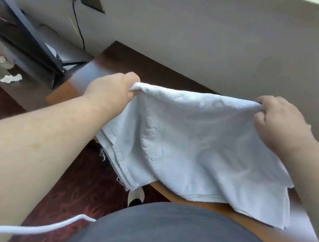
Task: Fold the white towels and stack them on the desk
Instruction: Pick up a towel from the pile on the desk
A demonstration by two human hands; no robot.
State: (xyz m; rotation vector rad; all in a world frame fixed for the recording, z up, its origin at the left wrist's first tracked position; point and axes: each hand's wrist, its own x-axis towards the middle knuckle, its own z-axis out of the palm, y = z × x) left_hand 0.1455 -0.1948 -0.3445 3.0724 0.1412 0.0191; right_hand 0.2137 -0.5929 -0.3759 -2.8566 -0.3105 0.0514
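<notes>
A white towel [196, 148] hangs doubled over in front of me, held up by its folded top edge above the brown wooden desk [122, 61]. My left hand [110, 91] grips the towel's upper left corner, fingers closed around the cloth. At the upper right corner my right hand [277, 122] pinches the same edge. The towel's lower edges droop toward me, frayed threads showing at the lower left, and its bottom covers part of the desk's near edge. No other towels show in this view.
A beige wall [212, 34] runs behind the desk, with dark sockets [90, 0] and a black cable. At left stands a dark metal frame [31, 34] over patterned red carpet [78, 187]. A white cord [28, 230] crosses my dark shirt.
</notes>
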